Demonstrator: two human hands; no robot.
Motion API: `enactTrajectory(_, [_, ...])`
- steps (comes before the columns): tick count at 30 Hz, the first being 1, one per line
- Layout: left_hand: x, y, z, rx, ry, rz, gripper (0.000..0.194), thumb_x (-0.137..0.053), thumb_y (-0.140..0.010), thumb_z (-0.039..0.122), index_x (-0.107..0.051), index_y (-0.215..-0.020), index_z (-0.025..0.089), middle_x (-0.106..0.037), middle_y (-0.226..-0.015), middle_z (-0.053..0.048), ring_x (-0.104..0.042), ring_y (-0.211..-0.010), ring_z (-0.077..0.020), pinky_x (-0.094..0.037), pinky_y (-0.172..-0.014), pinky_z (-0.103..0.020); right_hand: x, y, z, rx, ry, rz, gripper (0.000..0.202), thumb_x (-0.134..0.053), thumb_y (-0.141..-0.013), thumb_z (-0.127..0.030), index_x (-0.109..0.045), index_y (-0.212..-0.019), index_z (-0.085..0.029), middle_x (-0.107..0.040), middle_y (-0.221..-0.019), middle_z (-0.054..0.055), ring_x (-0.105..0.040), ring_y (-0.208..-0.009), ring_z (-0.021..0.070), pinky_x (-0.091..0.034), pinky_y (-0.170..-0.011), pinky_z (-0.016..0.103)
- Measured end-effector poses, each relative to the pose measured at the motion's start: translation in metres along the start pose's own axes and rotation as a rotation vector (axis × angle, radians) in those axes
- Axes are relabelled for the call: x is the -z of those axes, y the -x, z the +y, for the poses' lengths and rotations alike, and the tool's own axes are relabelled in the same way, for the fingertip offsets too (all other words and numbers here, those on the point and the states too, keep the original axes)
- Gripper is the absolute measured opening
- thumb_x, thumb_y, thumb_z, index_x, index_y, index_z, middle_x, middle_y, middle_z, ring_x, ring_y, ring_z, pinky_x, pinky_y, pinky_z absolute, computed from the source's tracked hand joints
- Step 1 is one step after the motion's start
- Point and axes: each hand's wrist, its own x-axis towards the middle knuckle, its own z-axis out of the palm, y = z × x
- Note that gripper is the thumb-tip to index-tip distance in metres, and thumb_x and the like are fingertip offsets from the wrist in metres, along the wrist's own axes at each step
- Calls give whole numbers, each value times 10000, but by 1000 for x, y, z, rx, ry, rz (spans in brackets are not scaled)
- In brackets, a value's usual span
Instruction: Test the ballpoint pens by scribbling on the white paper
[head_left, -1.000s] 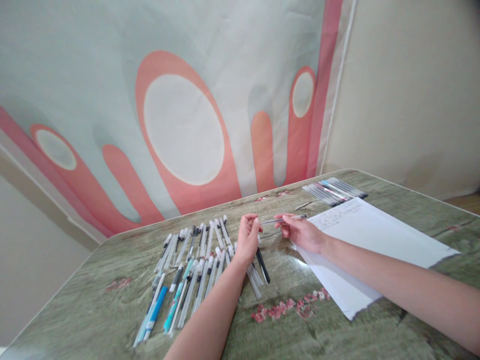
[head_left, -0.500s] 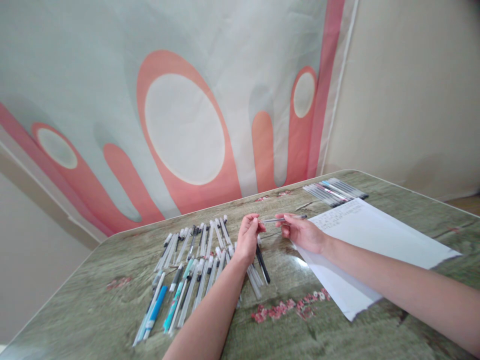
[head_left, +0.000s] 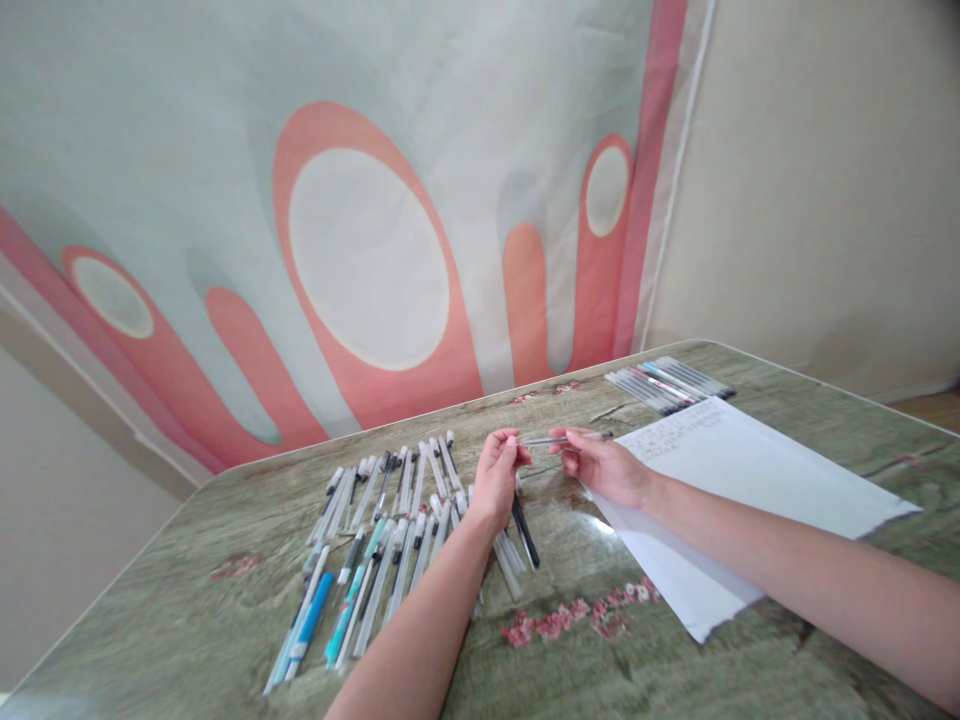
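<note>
A slim grey pen [head_left: 545, 441] is held nearly level above the table, with one end at each hand. My left hand [head_left: 496, 472] pinches its left end between thumb and fingers. Further along, the fingers of my right hand [head_left: 606, 468] close round the pen, and its dark tip sticks out past them to the right. Beneath and left of my left forearm lie several capped pens [head_left: 405, 485] with clear barrels, in two rough rows. A black pen [head_left: 526, 532] rests just below my left hand.
A white sheet of paper [head_left: 757, 490] with handwriting lies under my right forearm. Behind it, several pens [head_left: 667, 383] are lined up side by side. Blue and turquoise pens [head_left: 309, 625] lie at the front left of the wood-patterned table [head_left: 172, 610]. A printed cloth [head_left: 510, 120] hangs behind.
Almost nothing differs. Both hands keep the pen in the same place.
</note>
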Motion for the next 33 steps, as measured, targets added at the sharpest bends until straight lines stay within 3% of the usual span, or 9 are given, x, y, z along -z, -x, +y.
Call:
enactTrajectory(28, [-4,4,0,0,-61,-36,279,-463,-808,412,-489,-955,177,-523,-665,14,-506,-652,-96,-388,-696,-238,-1,1,0,-5,3,4,225,-632,-734,-292,-651,-941,-207,-670,-842,28,-500,-556,73,-397,-556,229])
enactTrajectory(33, [5,-5,7,-36,-170,19,273,-436,-814,409,-493,-950,179,-536,-723,-1,-521,-673,-109,-403,-707,-259,1,0,-1,-28,-42,15,208,-601,-755,-277,-646,-946,-208,-665,-820,21,-492,-562,79,-406,-571,236])
